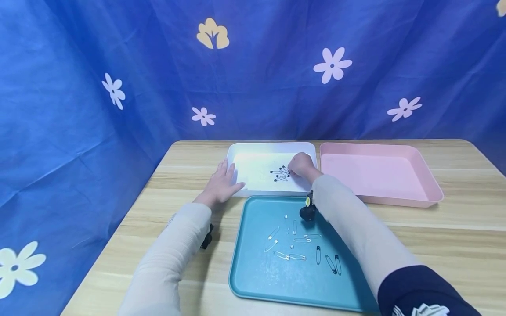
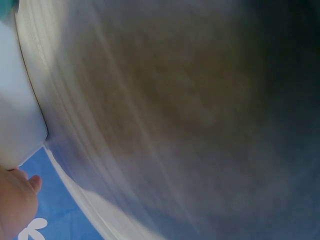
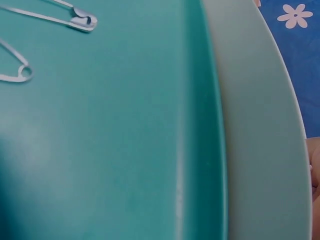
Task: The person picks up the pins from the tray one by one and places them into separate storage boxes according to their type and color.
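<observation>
My left hand (image 1: 221, 186) rests with spread fingers on the left rim of the white tray (image 1: 253, 164). Inside that tray, near its right side, my right hand (image 1: 302, 165) reaches down with curled fingers. A cluster of several black safety pins (image 1: 281, 172) lies right at its fingertips; I cannot tell whether it pinches one. Nearer to me, the teal tray (image 1: 257, 276) bears several silver safety pins (image 1: 297, 256) and 3 dark ones (image 1: 318, 255). The right wrist view shows silver safety pins (image 3: 82, 21) up close and only a bit of the right hand (image 3: 314, 165).
To the right of the white tray stands a pink tray (image 1: 375, 175). All three trays sit on a wood-grain table (image 1: 158, 245). A blue curtain with flowers (image 1: 257, 79) hangs behind the table. My right forearm (image 1: 356, 219) crosses above the teal tray.
</observation>
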### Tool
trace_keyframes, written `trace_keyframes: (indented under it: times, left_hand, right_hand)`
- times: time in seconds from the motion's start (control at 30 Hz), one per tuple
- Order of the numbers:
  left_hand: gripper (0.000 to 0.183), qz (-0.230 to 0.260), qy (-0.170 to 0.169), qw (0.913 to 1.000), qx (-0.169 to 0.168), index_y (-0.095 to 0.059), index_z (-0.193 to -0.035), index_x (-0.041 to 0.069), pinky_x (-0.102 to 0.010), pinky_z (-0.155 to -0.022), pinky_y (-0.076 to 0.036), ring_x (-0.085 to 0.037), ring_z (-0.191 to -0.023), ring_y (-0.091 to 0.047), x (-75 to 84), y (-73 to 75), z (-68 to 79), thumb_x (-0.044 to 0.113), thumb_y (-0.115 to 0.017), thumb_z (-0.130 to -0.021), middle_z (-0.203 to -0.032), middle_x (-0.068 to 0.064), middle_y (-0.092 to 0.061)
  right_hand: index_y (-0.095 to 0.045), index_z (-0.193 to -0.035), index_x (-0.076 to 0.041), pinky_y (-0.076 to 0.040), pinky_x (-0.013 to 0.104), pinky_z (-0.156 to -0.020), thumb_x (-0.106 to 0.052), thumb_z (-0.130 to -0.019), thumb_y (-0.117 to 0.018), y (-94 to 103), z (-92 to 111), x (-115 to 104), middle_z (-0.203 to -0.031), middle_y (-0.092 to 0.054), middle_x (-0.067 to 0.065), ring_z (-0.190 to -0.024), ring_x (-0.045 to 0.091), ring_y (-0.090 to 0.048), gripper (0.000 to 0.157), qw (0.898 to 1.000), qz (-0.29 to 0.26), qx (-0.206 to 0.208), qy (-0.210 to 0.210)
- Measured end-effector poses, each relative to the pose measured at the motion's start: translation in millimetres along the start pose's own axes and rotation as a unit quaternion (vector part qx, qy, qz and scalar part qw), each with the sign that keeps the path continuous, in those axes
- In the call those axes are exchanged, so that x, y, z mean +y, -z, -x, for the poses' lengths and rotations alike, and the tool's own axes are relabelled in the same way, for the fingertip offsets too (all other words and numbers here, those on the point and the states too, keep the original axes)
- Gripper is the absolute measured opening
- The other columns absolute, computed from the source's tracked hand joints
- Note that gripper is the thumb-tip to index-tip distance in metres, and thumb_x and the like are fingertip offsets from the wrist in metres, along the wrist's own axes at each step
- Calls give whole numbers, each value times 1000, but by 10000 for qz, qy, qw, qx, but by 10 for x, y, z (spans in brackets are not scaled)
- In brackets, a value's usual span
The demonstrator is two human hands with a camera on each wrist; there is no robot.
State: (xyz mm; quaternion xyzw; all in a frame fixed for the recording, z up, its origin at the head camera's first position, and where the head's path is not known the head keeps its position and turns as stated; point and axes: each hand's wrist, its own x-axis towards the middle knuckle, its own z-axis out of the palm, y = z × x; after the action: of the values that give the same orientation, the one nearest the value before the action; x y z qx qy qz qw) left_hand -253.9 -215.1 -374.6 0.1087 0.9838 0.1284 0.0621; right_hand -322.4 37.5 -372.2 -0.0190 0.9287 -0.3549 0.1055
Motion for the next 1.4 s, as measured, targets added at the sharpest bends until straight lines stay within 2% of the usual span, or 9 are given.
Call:
trace_keyframes:
  times: [0.13, 0.27, 0.47, 0.67, 0.8, 0.97, 1.13, 1.23, 1.4]
  left_hand:
    - [77, 10, -24, 10000, -16, -8, -137, 1, -49, -100, -9, -32, -127, 7, 12, 10, 2, 50, -36, -85, -141, -18, 9]
    - [76, 69, -11, 10000, -34, -9, -137, 1, -49, -100, -9, -31, -128, 8, 19, 20, 11, 49, -37, -86, -141, -18, 9]
    - [77, 84, 23, 9999, -66, -9, -138, 1, -49, -100, -9, -31, -128, 8, 12, 19, 2, 50, -37, -85, -142, -17, 10]
    - [77, 87, -1, 9999, -66, -9, -138, 1, -50, -100, -9, -32, -127, 8, 15, 24, -3, 50, -37, -85, -141, -17, 9]
    - [77, 76, 4, 9999, -70, -9, -137, 1, -51, -99, -9, -32, -127, 8, 10, 21, 2, 50, -37, -85, -141, -18, 10]
    - [76, 43, -39, 10000, -53, -9, -137, 0, -51, -99, -9, -33, -127, 7, 6, 20, 2, 49, -37, -86, -141, -19, 10]
    - [77, 53, -64, 10000, -49, -9, -137, -1, -52, -99, -9, -34, -127, 7, 9, 24, 11, 49, -37, -85, -141, -19, 9]
    - [78, 62, -65, 9999, -65, -10, -137, -1, -52, -99, -9, -33, -127, 7, 10, 24, 14, 51, -36, -85, -141, -19, 9]
    - [78, 2, -63, 10000, -64, -8, -137, -1, -52, -99, -9, -33, -127, 7, 3, 19, 8, 52, -34, -85, -141, -19, 10]
  right_hand:
    - [-48, -51, -7, -36, 22, -52, -4, -73, -49, 57, 56, 17, -43, -42, -1, -44, 13, -42, 22, 9996, -177, -28, 217]
    - [-57, -61, -2, -38, 23, -59, -6, -75, -51, 108, 119, 18, -45, -48, 2, -54, 15, -48, 16, 9986, -344, -17, 413]
    - [-63, -83, 1, -42, 25, -63, -10, -78, -55, 195, 238, 23, -68, -60, 11, -65, 18, -52, 15, 9973, -640, -202, 307]
    - [-61, -88, 2, -47, 26, -62, -10, -80, -55, 294, 390, 66, -82, -60, 12, -70, 18, -55, 15, 9934, -1048, -399, 254]
    - [-62, -89, 1, -48, 27, -63, -11, -81, -55, 353, 494, 134, -87, -59, 12, -73, 19, -57, 16, 9928, -1037, -468, 369]
    - [-60, -92, 4, -49, 29, -64, -12, -82, -54, 426, 643, 213, -88, -58, 13, -76, 22, -58, 20, 9907, -1095, -569, 576]
    - [-59, -95, 7, -47, 31, -67, -10, -81, -56, 483, 813, 267, -87, -57, 12, -75, 21, -53, 22, 9860, -1322, -793, 643]
    - [-59, -95, 7, -47, 32, -66, -11, -81, -55, 511, 926, 295, -84, -56, 12, -71, 19, -52, 22, 9846, -1295, -936, 710]
    - [-59, -92, 8, -47, 30, -62, -9, -82, -55, 538, 1098, 359, -73, -57, 10, -65, 18, -53, 21, 9802, -1235, -1099, 1091]
